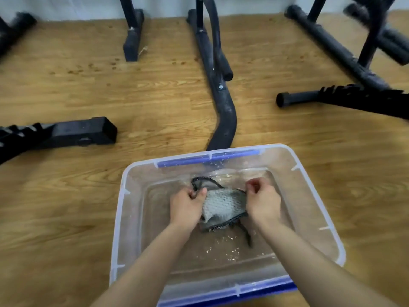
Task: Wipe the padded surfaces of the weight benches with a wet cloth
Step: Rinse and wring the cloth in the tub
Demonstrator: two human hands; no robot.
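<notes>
Lower centre: left hand (187, 207) and right hand (263, 201) both clenched on grey knitted cloth (222, 206), inside clear plastic water tub (124, 218).

The setting is a gym or exercise room. Black steel equipment frames stand on a wood-grain laminate floor (155, 103) — a curved tubular base rail (221, 100), a square-section foot (84, 131) at left, and round-tube legs (332, 43) at right. A pale wall (66, 5) runs behind them. Rust-coloured spots mark the floor near the frame feet.
</notes>
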